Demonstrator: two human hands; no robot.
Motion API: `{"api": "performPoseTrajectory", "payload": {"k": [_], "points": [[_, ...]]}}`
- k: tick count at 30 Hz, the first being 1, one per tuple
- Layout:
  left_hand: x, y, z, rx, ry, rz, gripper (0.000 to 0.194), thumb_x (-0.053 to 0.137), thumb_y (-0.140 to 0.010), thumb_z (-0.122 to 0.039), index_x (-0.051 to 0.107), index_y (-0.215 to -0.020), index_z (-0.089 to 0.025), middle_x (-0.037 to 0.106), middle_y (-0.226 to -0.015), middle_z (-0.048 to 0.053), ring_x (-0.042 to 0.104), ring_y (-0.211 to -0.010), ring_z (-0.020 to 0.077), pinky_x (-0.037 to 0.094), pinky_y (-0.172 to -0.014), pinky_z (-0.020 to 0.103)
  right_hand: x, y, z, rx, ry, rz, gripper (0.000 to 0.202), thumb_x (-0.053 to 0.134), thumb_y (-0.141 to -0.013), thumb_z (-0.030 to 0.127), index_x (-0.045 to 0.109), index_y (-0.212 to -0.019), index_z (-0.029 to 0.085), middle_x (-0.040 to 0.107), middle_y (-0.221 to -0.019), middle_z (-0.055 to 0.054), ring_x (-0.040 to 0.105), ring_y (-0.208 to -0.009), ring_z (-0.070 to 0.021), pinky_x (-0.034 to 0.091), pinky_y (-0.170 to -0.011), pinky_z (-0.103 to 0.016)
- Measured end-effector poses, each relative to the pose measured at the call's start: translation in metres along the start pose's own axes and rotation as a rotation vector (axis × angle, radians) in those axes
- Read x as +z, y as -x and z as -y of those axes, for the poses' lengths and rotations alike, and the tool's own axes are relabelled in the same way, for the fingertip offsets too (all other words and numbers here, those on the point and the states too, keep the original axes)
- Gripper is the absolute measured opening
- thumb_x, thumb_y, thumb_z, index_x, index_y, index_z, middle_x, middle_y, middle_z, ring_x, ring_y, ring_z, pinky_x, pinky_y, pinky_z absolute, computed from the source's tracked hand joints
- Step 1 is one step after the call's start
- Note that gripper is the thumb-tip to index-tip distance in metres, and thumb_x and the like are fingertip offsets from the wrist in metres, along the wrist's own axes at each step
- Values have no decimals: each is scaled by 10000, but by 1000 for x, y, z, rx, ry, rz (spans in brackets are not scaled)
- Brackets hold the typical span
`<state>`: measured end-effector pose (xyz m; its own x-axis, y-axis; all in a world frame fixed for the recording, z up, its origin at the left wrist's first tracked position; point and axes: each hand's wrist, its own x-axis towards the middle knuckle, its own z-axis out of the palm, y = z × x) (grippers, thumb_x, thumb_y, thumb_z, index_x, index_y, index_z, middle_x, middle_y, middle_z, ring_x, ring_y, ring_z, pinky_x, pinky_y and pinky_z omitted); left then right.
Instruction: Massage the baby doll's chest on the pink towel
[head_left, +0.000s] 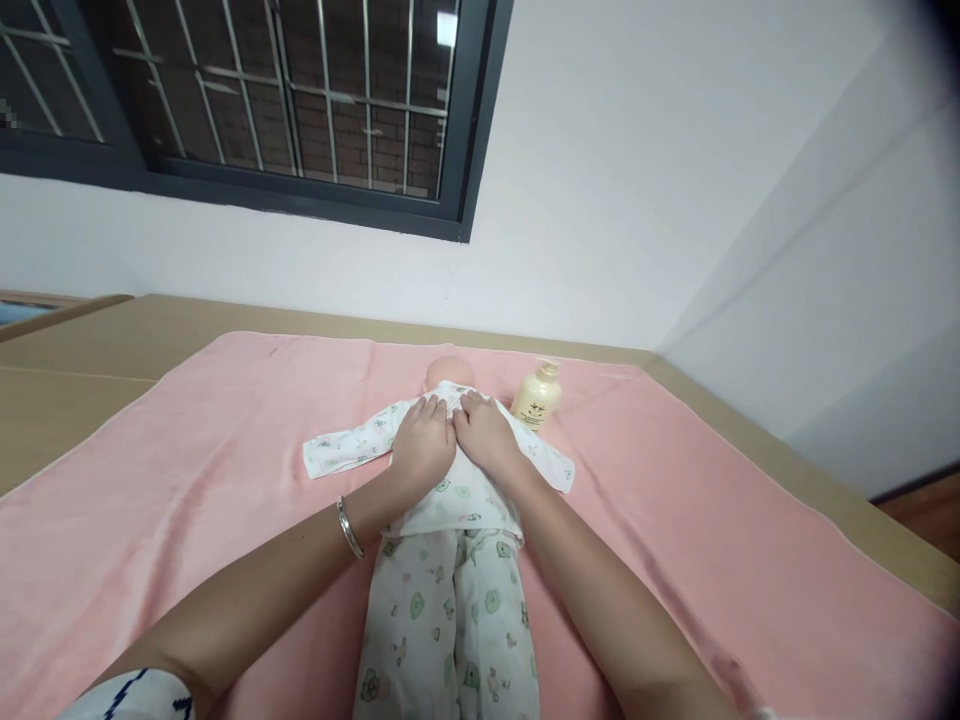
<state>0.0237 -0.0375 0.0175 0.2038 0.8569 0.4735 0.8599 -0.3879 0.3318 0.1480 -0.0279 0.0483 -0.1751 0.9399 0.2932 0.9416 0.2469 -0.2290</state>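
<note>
Pink cloth (667, 560), spread over a tan surface (97, 350), fills the middle and lower frame. Item: one doll (459, 512), laid lengthwise at centre, rounded head (450, 373) uppermost. Dressed in a white printed shirt (465, 515), sleeves spread to either side, and matching trousers (412, 610), reaching the lower edge. Left hand (424, 440) and right hand (487, 435): side by side, backs upward, on the shirt's chest near the collar; whether either grip pinches cloth, cannot tell. Silver bracelet (349, 527), one, on the left wrist. Cream bottle (537, 397), dark label print, just beside the shirt sleeve, right of centre. White wall (600, 180) behind. Dark-framed window (300, 180), upper left, metal bars across.
</note>
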Motion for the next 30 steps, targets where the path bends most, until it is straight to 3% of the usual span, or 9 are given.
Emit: {"api": "performPoseTrajectory", "payload": {"k": [6, 10, 13, 16, 22, 30], "points": [[1, -7, 6, -53, 52, 71, 475, 375, -949, -245, 534, -1360, -67, 536, -1451, 168, 440, -1397, 291, 316, -1187, 431, 1, -4, -7, 47, 31, -8, 402, 434, -961, 285, 601, -1231, 39, 540, -1388, -207, 459, -1327, -262, 309, -1113, -331], [0, -21, 22, -77, 122, 152, 479, 363, -963, -303, 529, -1366, -104, 535, -1461, 142, 440, -1394, 284, 318, -1175, 458, -1, 7, 9, 143, 77, 44, 497, 364, -1008, 336, 534, -1316, -15, 499, -1417, -258, 432, -1364, -314, 338, -1106, -379], [-1, -26, 28, -53, 133, 170, 477, 330, -973, -293, 527, -1364, -103, 550, -1445, 141, 462, -1374, 268, 333, -1162, 451, -4, 16, 24, 88, 127, 79, 449, 341, -1013, 271, 554, -1293, -8, 536, -1374, -266, 433, -1366, -318, 321, -1114, -386], [-2, -20, 20, -30, 69, 137, 481, 303, -981, -266, 527, -1358, -69, 561, -1424, 171, 477, -1360, 282, 343, -1151, 455, -5, 13, 21, 47, 85, 105, 414, 314, -1013, 231, 584, -1248, 22, 571, -1340, -238, 470, -1328, -296, 337, -1093, -364], [-5, -1, -5, 60, 28, 100, 457, 322, -956, -174, 575, -1311, -35, 580, -1395, 203, 473, -1378, 256, 295, -1193, 399, -7, -7, -11, 2, 2, 104, 361, 340, -1007, 255, 563, -1252, 110, 581, -1350, -142, 551, -1181, -252, 393, -1004, -333], [-2, -23, 22, -12, 105, 187, 487, 283, -983, -230, 503, -1381, -54, 484, -1495, 186, 409, -1433, 244, 276, -1208, 428, -13, 13, 21, 32, 138, 122, 330, 352, -979, 202, 632, -1115, 92, 675, -1102, -178, 617, -1055, -285, 419, -868, -334]]}}
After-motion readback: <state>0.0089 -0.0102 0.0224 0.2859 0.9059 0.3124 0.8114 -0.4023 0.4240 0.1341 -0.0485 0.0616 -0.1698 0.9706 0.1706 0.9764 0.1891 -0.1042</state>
